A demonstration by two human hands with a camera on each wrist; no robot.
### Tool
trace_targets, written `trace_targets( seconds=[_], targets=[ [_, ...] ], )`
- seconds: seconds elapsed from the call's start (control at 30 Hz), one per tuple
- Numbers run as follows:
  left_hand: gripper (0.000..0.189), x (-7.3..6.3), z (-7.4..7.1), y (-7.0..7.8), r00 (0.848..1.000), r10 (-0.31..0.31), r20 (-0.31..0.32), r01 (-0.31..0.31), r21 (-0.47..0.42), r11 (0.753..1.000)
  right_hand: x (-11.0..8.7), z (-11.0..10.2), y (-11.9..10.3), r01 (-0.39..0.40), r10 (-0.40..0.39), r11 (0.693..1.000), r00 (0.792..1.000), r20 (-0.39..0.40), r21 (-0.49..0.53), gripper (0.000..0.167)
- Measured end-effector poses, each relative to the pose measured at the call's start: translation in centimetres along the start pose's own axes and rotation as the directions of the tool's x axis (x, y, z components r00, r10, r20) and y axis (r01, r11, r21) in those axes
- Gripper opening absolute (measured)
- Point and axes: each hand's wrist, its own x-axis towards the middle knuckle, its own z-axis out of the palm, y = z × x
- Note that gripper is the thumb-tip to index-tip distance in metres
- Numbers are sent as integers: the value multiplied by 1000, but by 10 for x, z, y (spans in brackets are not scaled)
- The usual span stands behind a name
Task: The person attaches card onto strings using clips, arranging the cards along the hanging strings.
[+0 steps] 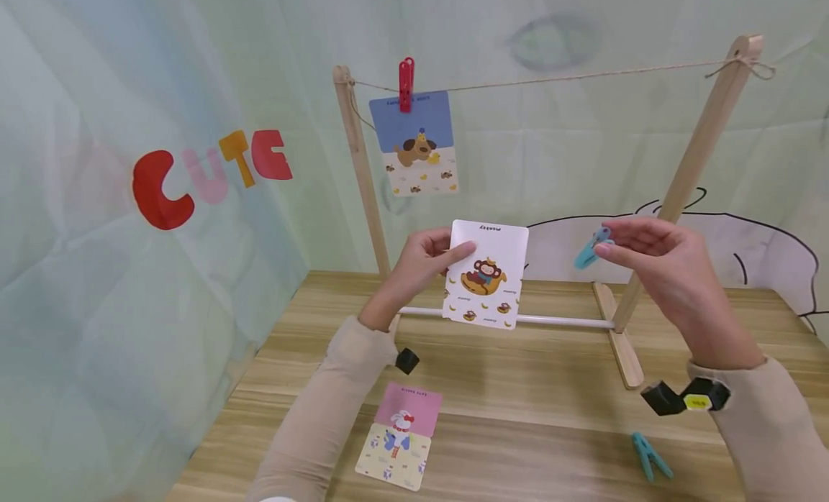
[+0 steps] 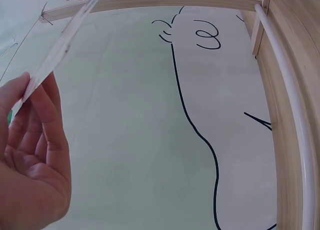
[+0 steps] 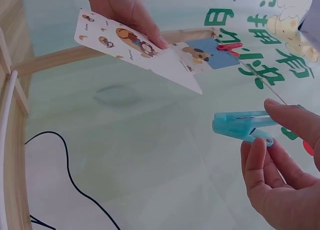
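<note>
A white monkey card [image 1: 486, 275] is pinched at its left edge by my left hand [image 1: 421, 268], thumb on the printed face. In the left wrist view the card [image 2: 60, 47] appears nearly edge-on. To the right, my right hand [image 1: 667, 261] pinches a light blue clothespin [image 1: 591, 249] between thumb and fingers, apart from the card. The right wrist view shows that clothespin [image 3: 245, 125] pointing left. Behind and above, a dog card [image 1: 417, 153] hangs from a twine line [image 1: 557, 79], held by a red clothespin [image 1: 406, 85].
On the wooden table [image 1: 518, 444] lie a pink and yellow rabbit card [image 1: 400, 437] and another teal clothespin [image 1: 650, 457]. Wooden posts [image 1: 702, 142] hold the twine, and a white rod [image 1: 563, 321] joins them low down. A printed curtain [image 1: 214, 329] hangs behind and left.
</note>
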Motion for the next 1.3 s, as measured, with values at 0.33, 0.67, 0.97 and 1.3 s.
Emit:
trace_targets(
  seconds=[0.33,0.67,0.97,1.3],
  targets=[
    [23,13,2,1,998,8,-55,-9,-12,1000,8,5,-2,64,-69,994,996,57,84,28],
    [26,23,7,5,998,-3,-70,1,-23,1000,11,4,-5,86,-89,993,995,43,82,27],
    [24,26,8,7,997,18,-81,-20,-26,999,15,4,-12,57,-57,997,998,8,61,29],
    [24,31,10,15,993,40,-110,-45,-45,998,22,7,-20,66,-70,991,997,33,113,28]
  ],
)
